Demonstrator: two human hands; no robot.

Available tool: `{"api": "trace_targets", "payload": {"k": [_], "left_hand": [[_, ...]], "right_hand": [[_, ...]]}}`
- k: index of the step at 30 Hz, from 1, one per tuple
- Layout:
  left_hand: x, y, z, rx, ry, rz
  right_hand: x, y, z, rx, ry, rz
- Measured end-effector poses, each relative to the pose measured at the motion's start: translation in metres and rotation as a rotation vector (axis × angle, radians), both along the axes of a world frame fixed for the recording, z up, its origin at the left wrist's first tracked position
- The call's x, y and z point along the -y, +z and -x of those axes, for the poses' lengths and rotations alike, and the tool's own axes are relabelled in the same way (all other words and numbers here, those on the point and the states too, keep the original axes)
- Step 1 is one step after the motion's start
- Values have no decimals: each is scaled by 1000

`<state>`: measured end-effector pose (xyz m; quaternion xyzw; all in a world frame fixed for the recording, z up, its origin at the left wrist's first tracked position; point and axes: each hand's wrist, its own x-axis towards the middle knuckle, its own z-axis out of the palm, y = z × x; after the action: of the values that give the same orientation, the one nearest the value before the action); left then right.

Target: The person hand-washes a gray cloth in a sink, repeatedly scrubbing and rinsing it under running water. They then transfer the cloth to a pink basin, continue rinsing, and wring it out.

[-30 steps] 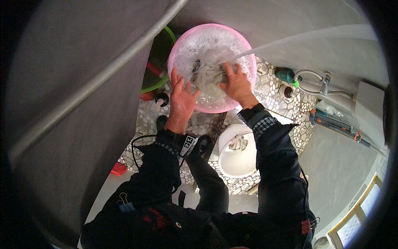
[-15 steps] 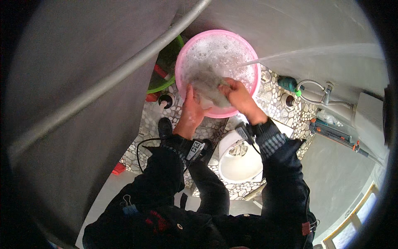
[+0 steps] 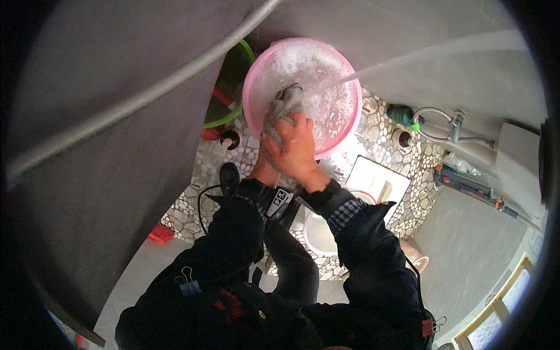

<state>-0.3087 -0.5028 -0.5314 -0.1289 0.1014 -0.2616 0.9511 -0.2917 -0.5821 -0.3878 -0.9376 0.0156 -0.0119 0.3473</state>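
Observation:
Soapy, foamy water fills a pink basin (image 3: 249, 102). Over its near side, my right hand (image 3: 296, 150) is wrapped round a bunched, wet grey cloth (image 3: 284, 108). My left hand (image 3: 265, 167) is pressed up close against the right; its fingers are mostly hidden behind the right hand and the cloth. The cloth's far end, with a dark patch, reaches toward the middle of the basin. From the right, a stream of water (image 3: 373, 70) runs down into the basin beside the cloth.
A green tub (image 3: 248, 55) stands left of the basin, behind a dark panel with a grey pipe (image 3: 146, 96). At the right are a tap with a hose (image 3: 458, 125), a green bottle (image 3: 400, 114) and a mop (image 3: 466, 184). A white bowl (image 3: 319, 236) sits nearer me.
My right hand has moved left and nearer, against my left hand. The cloth, spread out before, is now bunched between them. Foam has thinned around the stream.

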Motion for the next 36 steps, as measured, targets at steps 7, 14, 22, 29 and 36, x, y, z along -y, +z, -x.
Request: {"api": "trace_targets", "payload": {"k": [7, 14, 22, 29, 36], "left_hand": [[-1, 14, -17, 413, -268, -1396], [18, 99, -35, -186, -166, -775], [-6, 99, -46, -206, -8, -757], [-8, 90, -41, -289, -234, -781], [-9, 84, -33, -347, -289, -802]], "right_hand": [[9, -34, -13, -56, -80, 50], [96, -77, -41, -451, -292, 23], [122, -55, -37, -385, 91, 361], [79, -144, -36, -841, 248, 531], [98, -74, -41, -544, -283, -673]]}}
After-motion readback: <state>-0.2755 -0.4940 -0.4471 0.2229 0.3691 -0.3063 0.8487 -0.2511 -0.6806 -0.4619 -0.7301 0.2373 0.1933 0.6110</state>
